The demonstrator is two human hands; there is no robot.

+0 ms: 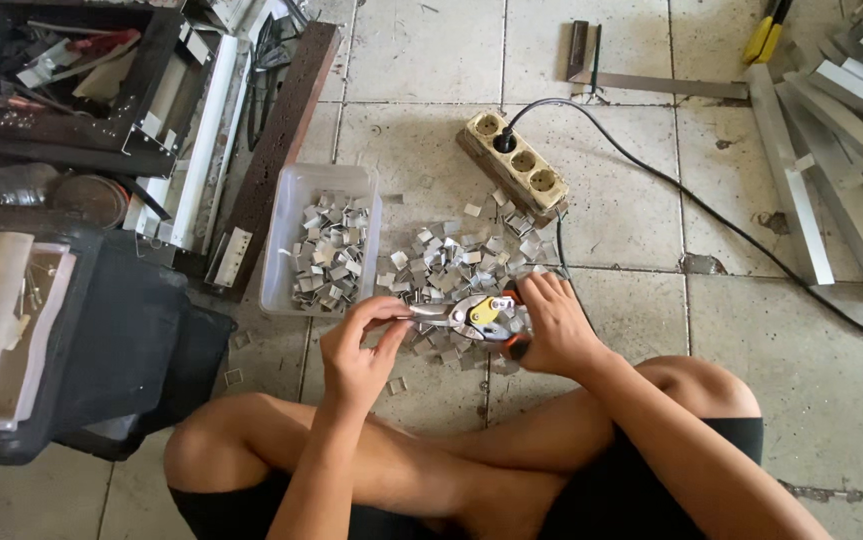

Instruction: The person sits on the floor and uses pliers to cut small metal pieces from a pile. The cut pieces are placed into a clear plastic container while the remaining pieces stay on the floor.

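A person sits cross-legged on a pale tiled floor [831,400], seen from above. Just in front of the knees, the right hand [556,325] is curled tight around the orange handles of a pair of tin snips [476,315], whose yellow latch and grey metal blades point left. The left hand [356,345] meets the blade tips, thumb and fingertips pinched on a small metal piece that is too small to make out clearly. Directly beyond the snips lies a loose heap of small, shiny, bent metal clips [451,262]. Left of the heap stands a clear rectangular plastic tub [281,240] partly filled with the same clips. Beyond the heap sits a cream four-socket power strip [516,160], a black cable plugged into it. Far right of the heap lie long, flat aluminium profiles [801,200].
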